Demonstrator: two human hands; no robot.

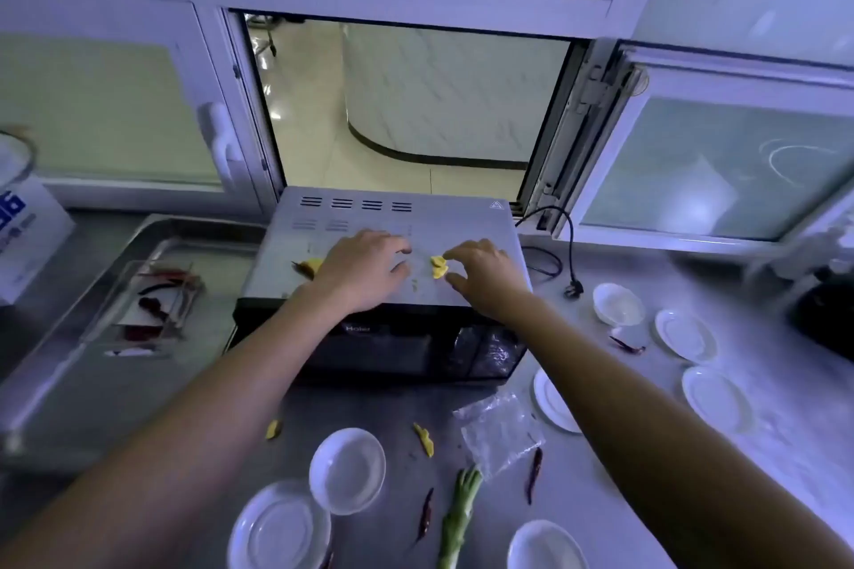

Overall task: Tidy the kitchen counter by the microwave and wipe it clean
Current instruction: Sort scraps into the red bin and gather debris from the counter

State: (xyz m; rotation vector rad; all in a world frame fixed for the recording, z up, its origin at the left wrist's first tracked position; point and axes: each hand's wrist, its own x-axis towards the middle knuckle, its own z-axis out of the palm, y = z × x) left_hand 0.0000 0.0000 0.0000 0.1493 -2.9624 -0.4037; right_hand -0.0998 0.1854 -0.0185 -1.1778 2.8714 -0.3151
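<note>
On top of the microwave [369, 240], pinch the yellow bits [439, 267] gently with the spread-fingered right hand [480, 273] (left hand [365, 273] flat, fingers relaxed), dropping none.

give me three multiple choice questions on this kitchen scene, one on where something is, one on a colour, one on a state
1. Where is the yellow piece by the right hand?
A. on top of the microwave
B. in a white dish
C. in the metal tray

2. What colour is the stalk on the counter near the bottom edge?
A. red
B. green
C. white

3. How is the microwave door?
A. wide open
B. taken off
C. closed

Answers: 1 A, the piece lies on the microwave's grey top between the two hands. 2 B, the stalk is green beside dark red chillies. 3 C, the dark front sits flush with the body.
</note>
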